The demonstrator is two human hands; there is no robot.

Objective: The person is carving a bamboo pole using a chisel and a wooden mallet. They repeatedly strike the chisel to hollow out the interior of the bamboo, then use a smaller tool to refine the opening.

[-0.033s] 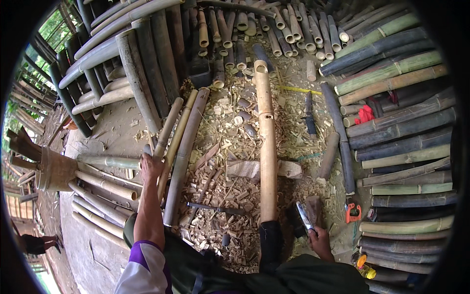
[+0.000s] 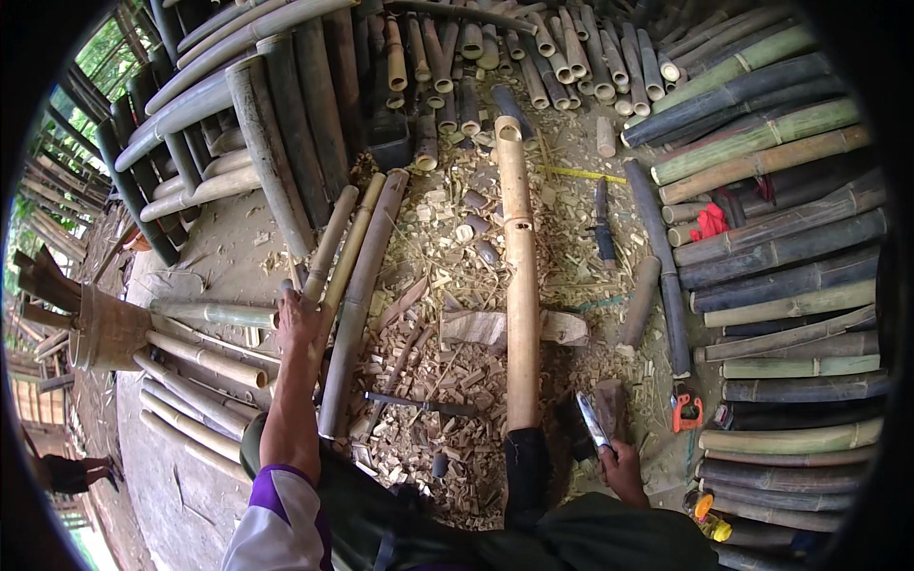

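Observation:
My left hand (image 2: 298,319) reaches out to the left, its fingers closed round the lower part of a slim bamboo pole (image 2: 330,238). Right beside that pole lie a thin yellowish bamboo pole (image 2: 352,238) and a thicker greyish one (image 2: 367,295). My right hand (image 2: 623,468), low on the right, grips a knife (image 2: 592,422) whose bright blade points forward. Between my hands a pale bamboo pole (image 2: 521,324) runs away from me, with a scooped far end and a hole near its joint. Its near end meets a black covering by my legs. A wooden block (image 2: 562,328) lies crosswise under it.
Wood chips (image 2: 419,476) cover the ground. A dark-handled tool (image 2: 419,405) and another blade (image 2: 603,224) lie among them. Stacked bamboo (image 2: 790,271) lines the right, near an orange tool (image 2: 686,412). More bamboo leans on a frame (image 2: 271,133) at far left.
My left hand and the slim bamboo pole have shifted very slightly, the pole's far end a little away from me and to the right. My right hand stays where it was.

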